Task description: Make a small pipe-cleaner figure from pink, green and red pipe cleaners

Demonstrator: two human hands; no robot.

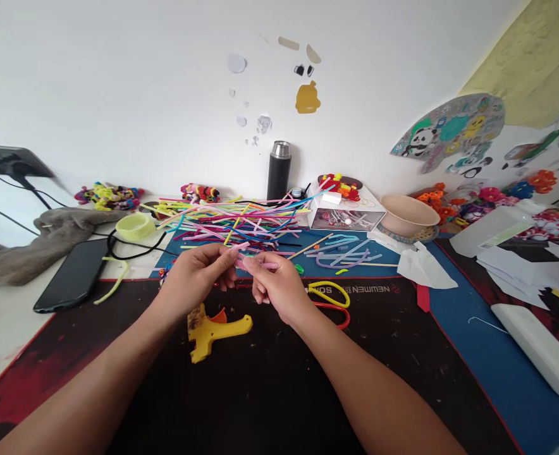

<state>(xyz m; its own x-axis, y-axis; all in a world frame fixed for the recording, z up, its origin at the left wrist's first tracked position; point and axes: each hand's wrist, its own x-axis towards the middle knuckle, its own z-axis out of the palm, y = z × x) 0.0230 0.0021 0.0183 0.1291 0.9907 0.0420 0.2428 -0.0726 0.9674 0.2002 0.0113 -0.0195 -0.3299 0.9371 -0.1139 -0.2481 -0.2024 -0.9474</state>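
Note:
A pink pipe cleaner (270,266) is pinched between the fingertips of my two hands, above the dark desk mat. My left hand (198,272) grips it at the left, thumb against the curled fingers. Close beside it, my right hand (277,284) holds the other part, its thumb and forefinger pressed together. The fingers cover much of the pipe cleaner, so its full shape is hidden. Below my hands lies a yellow glue gun (217,332) with an orange trigger. Scissors with yellow and red handles (331,296) lie partly behind my right hand.
A heap of coloured pipe cleaners (241,218) spreads behind my hands. A black thermos (279,172) stands against the wall. A phone (73,275) and a pale green roll (135,226) lie left. Rightward are a white box (343,212), a beige bowl (410,215) and crumpled tissue (426,265).

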